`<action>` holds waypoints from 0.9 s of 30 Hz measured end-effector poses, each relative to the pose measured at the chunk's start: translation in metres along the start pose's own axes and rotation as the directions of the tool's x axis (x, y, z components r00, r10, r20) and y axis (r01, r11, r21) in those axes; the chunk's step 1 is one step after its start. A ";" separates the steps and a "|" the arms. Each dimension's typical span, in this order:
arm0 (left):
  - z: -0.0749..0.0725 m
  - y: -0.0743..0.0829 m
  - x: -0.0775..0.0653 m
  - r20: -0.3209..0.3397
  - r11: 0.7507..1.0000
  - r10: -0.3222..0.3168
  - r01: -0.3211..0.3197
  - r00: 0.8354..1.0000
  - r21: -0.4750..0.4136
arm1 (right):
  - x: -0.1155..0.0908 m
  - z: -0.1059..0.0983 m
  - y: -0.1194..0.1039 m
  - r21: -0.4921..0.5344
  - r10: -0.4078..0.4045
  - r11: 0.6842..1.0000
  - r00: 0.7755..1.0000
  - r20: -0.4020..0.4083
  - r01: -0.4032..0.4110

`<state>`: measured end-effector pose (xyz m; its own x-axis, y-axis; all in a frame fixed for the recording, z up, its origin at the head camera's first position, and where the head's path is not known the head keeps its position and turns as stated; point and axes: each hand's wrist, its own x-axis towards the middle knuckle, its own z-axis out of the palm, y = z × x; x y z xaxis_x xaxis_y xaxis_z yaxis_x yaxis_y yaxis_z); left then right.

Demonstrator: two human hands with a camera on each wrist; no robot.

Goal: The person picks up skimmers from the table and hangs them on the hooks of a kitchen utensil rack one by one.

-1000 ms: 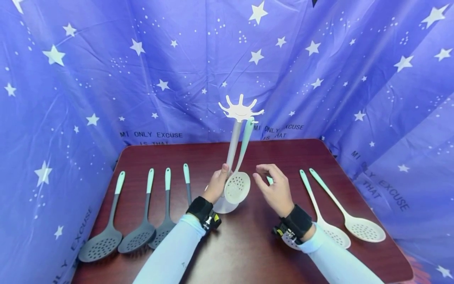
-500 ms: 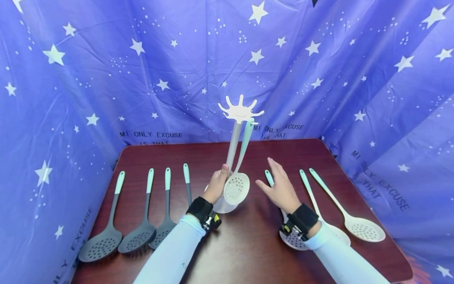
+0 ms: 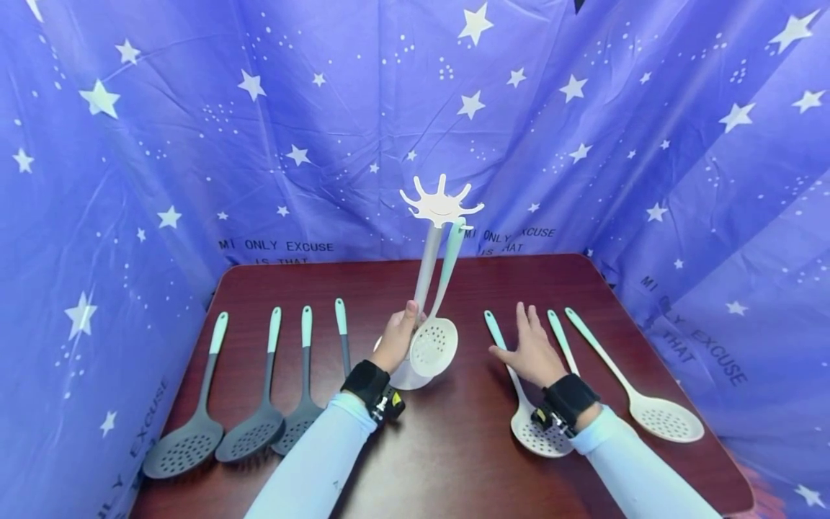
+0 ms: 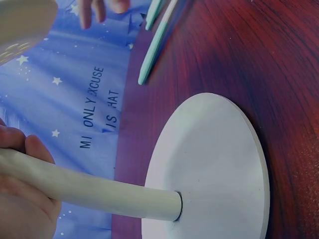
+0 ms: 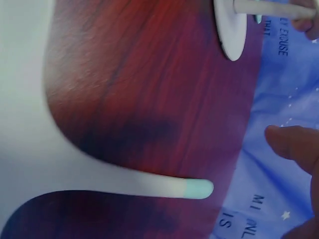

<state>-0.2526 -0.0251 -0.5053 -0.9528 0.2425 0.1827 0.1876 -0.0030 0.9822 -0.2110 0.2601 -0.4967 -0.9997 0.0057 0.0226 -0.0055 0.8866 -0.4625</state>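
In the head view my left hand point(image 3: 394, 342) grips the pole of a white utensil stand point(image 3: 426, 267), topped by a ring of curved hooks. From one hook hangs a white skimmer point(image 3: 434, 347) with a mint handle, its perforated bowl down beside the hand. The stand's round base point(image 4: 214, 149) rests on the table in the left wrist view. My right hand point(image 3: 534, 353), fingers extended and holding nothing, is over the table above a white skimmer point(image 3: 541, 435). A second white skimmer point(image 3: 563, 339) lies partly hidden behind that hand and forearm.
Farther right lies another white skimmer point(image 3: 666, 418). Several dark grey skimmers point(image 3: 184, 448) with mint handles lie in a row on the left of the reddish-brown table point(image 3: 454, 461). A blue star-printed curtain point(image 3: 376, 130) encloses the back and sides.
My right hand has moved right, away from the stand, and its fingers have straightened, uncovering the skimmer below. The left hand stays on the pole, and the hung skimmer barely moves.
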 end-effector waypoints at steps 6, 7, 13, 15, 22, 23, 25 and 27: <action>0.000 0.001 -0.001 -0.001 1.000 -0.007 0.007 1.000 0.009 | 0.002 0.001 0.012 -0.033 0.062 0.998 0.998 0.017 -0.061; 0.000 0.001 -0.001 -0.002 1.000 -0.007 0.007 1.000 0.009 | 0.002 0.001 0.014 -0.052 0.052 0.997 0.999 0.010 -0.052; 0.001 0.003 -0.003 -0.008 1.000 -0.018 0.018 1.000 0.006 | 0.004 0.001 0.023 -0.215 0.008 0.977 1.000 0.003 -0.007; 0.001 0.003 -0.003 -0.016 1.000 -0.017 0.017 1.000 0.015 | 0.003 0.001 0.024 -0.217 0.048 0.976 0.997 0.053 -0.036; 0.002 0.000 -0.003 -0.013 1.000 -0.004 0.004 1.000 0.020 | -0.001 0.004 0.025 -0.178 0.149 0.977 0.976 0.156 -0.121; 0.002 -0.001 -0.003 -0.013 1.000 -0.005 0.005 1.000 0.016 | -0.001 0.004 0.026 -0.175 0.147 0.977 0.975 0.165 -0.118; 0.001 0.000 -0.003 -0.018 1.000 -0.001 0.001 1.000 0.019 | -0.001 0.004 0.026 -0.168 0.132 0.981 0.973 0.188 -0.101; 0.001 0.000 -0.003 -0.022 1.000 -0.003 0.003 1.000 0.017 | -0.001 0.005 0.026 -0.163 0.122 0.983 0.972 0.203 -0.090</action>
<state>-0.2492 -0.0246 -0.5056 -0.9583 0.2213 0.1809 0.1886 0.0139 0.9820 -0.2105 0.2810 -0.5133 -0.9765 0.0201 -0.2145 0.0880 0.9459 -0.3122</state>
